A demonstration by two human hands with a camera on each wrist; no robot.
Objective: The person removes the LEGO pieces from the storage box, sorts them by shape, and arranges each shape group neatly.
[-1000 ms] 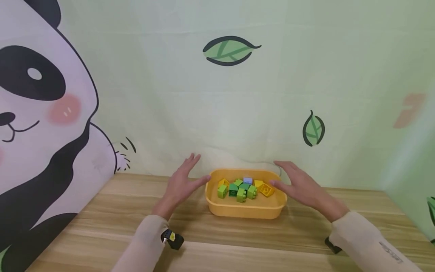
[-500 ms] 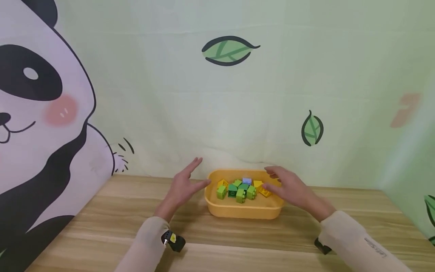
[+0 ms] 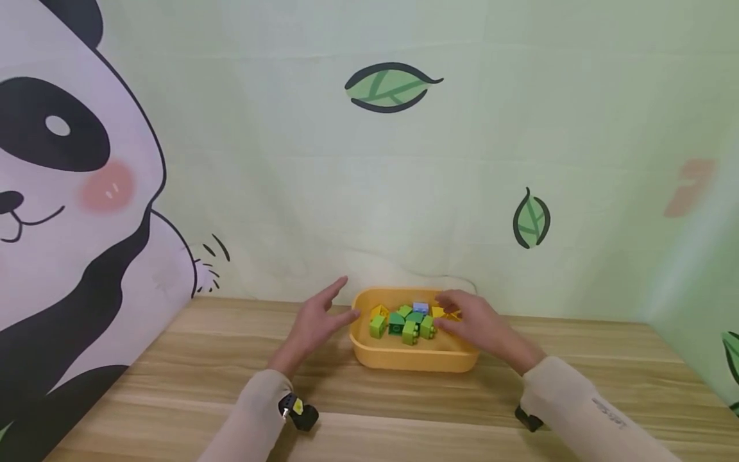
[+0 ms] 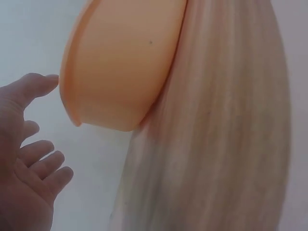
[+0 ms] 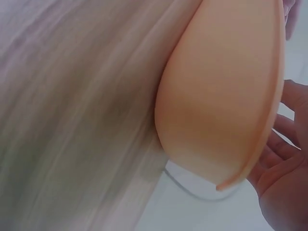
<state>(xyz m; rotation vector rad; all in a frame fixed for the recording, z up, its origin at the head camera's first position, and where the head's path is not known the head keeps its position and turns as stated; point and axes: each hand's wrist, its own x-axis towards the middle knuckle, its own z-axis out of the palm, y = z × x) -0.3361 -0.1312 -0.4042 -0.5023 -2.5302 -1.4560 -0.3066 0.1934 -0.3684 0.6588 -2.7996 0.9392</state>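
Observation:
A yellow-orange plastic basin (image 3: 416, 360) stands on the table with several toy building blocks in it. Among them are light green blocks (image 3: 409, 332), a dark green block (image 3: 396, 325), a lavender-blue block (image 3: 421, 308) and a yellow block (image 3: 379, 312). My left hand (image 3: 312, 327) is at the basin's left end, fingers spread, thumb tip close to the rim; whether it touches is unclear. My right hand (image 3: 479, 324) reaches over the right end, fingers loosely bent above the blocks and partly covering yellow ones. Nothing shows in its grasp. The right wrist view shows mostly the basin's outer wall (image 5: 216, 96).
The wood-grain table (image 3: 369, 410) extends in front of the basin and to both sides. Close behind it hangs a pale green cloth backdrop (image 3: 277, 160) with a printed panda and leaves. A thin cord (image 3: 462, 278) runs along the backdrop behind the basin.
My right hand has moved left and inward, from the basin's right rim to above the blocks, its fingers bending more. The left hand has shifted slightly right and down. The blocks look unmoved.

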